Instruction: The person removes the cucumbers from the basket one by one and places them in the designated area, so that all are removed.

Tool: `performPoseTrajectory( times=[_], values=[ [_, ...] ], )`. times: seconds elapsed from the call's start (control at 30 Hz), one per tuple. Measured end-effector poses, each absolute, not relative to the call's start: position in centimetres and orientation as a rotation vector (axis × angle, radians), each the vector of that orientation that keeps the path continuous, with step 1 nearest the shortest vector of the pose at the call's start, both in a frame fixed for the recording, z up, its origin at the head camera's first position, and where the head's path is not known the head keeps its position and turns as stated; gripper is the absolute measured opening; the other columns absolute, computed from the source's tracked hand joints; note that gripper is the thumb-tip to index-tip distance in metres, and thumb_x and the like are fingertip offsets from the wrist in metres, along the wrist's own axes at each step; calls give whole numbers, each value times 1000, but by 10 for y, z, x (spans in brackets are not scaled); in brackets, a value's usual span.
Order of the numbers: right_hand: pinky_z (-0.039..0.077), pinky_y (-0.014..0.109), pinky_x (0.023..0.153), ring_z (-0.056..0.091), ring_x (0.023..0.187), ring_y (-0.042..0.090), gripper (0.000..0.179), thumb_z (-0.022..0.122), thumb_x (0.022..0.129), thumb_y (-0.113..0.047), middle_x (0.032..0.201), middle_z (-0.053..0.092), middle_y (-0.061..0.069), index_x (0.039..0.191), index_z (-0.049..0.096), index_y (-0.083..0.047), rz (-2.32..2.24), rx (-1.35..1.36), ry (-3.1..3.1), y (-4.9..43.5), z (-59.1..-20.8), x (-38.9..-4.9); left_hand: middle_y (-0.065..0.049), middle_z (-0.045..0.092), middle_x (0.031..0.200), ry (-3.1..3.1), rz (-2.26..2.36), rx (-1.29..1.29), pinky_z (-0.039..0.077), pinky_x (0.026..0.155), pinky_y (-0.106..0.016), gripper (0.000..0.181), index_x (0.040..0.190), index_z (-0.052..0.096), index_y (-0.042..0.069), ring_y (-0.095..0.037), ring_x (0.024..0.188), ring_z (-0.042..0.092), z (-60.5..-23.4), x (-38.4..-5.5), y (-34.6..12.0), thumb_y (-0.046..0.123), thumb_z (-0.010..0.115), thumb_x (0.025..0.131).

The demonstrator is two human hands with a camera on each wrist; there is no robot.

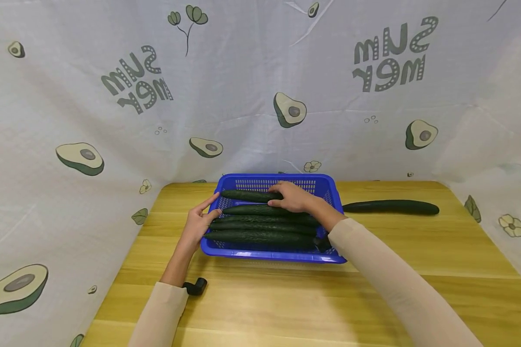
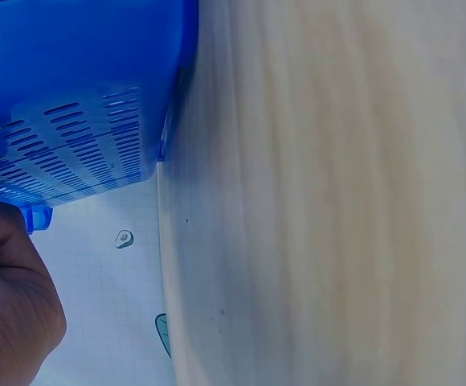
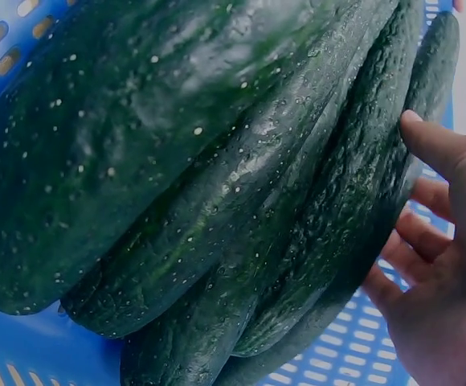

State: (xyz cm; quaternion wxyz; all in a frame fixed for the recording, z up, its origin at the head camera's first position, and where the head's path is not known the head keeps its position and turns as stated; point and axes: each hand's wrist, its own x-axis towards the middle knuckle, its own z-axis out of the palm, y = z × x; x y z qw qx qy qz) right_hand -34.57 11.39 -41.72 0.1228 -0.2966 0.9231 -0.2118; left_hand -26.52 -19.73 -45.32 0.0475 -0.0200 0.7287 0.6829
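A blue plastic basket [image 1: 278,254] stands on the table with several dark green cucumbers [image 1: 260,237] lying crosswise in it. My left hand [image 1: 196,224] grips the basket's left rim, thumb over the edge; in the left wrist view only part of this hand [image 2: 16,297] shows beside the slotted wall. Inside the basket, my right hand [image 1: 293,196] holds the rearmost cucumber [image 1: 247,195] near its right part. From the right wrist, my thumb and bent fingers [image 3: 430,145] are seen at the far cucumber's side, and the nearer cucumbers fill the view.
One more cucumber [image 1: 390,206] lies on the wooden table [image 1: 260,303] to the right of the basket. A white cloth [image 1: 243,72] printed with avocados hangs behind the table and at its sides. A black wrist device [image 1: 195,287] sits at my left cuff.
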Motion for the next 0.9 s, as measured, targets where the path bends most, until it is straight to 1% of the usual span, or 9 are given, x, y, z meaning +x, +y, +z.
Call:
performPoseTrajectory(
  times=[0.1, 0.2, 0.37, 0.47, 0.53, 0.6, 0.7, 0.83, 0.9],
  values=[
    [42, 54, 114, 52, 137, 36, 48, 63, 104, -34, 143, 59, 18, 142, 60, -6, -650, -871, 2717, 114, -419, -347, -26, 69, 127, 2217, 2088, -60, 64, 68, -35, 55, 150, 54, 34, -13, 73, 75, -453, -265, -197, 15, 65, 100],
    [47, 51, 110, 59, 129, 33, 42, 64, 103, -32, 137, 64, 15, 137, 62, -8, -694, -851, 2708, 114, -420, -349, -27, 69, 127, 2220, 2092, -65, 64, 68, -36, 55, 150, 55, 34, -14, 74, 75, -453, -265, -196, 15, 65, 100],
    [46, 51, 110, 58, 130, 33, 48, 65, 103, -33, 138, 63, 15, 142, 60, -6, -665, -853, 2696, 114, -419, -347, -25, 71, 123, 2231, 2095, -63, 63, 67, -35, 54, 150, 55, 35, -13, 72, 74, -453, -264, -196, 15, 65, 100],
    [48, 50, 106, 59, 124, 33, 46, 65, 102, -33, 132, 61, 16, 140, 62, -5, -644, -877, 2715, 113, -419, -345, -18, 77, 110, 2239, 2097, -51, 62, 65, -32, 54, 149, 55, 34, -12, 66, 71, -453, -264, -196, 15, 65, 100],
    [49, 50, 105, 59, 122, 32, 43, 66, 102, -32, 130, 61, 15, 136, 65, -7, -655, -881, 2718, 113, -418, -344, -10, 79, 94, 2243, 2098, -43, 59, 60, -29, 54, 150, 55, 33, -8, 57, 64, -454, -264, -195, 15, 65, 100],
    [48, 51, 106, 59, 124, 33, 40, 66, 102, -32, 132, 63, 15, 134, 65, -8, -686, -867, 2708, 113, -418, -344, 0, 77, 83, 2246, 2094, -35, 54, 56, -25, 54, 150, 55, 33, -6, 50, 55, -453, -264, -195, 15, 65, 101],
    [45, 52, 112, 57, 132, 33, 42, 67, 101, -33, 138, 64, 14, 135, 63, -10, -715, -845, 2677, 113, -420, -346, 6, 71, 71, 2238, 2089, -34, 50, 53, -24, 55, 151, 54, 33, -6, 45, 45, -454, -265, -196, 16, 66, 101],
    [42, 53, 114, 54, 136, 34, 47, 67, 101, -33, 143, 61, 15, 141, 59, -9, -691, -856, 2651, 112, -421, -346, -10, 79, 93, 2226, 2098, -46, 59, 61, -28, 54, 150, 54, 34, -8, 56, 63, -455, -265, -197, 16, 66, 101],
    [43, 53, 114, 54, 136, 35, 49, 66, 102, -33, 144, 60, 16, 144, 58, -9, -676, -873, 2650, 111, -420, -345, -19, 77, 112, 2222, 2106, -48, 62, 66, -32, 54, 150, 55, 34, -11, 66, 71, -454, -264, -197, 15, 65, 101]
  ],
)
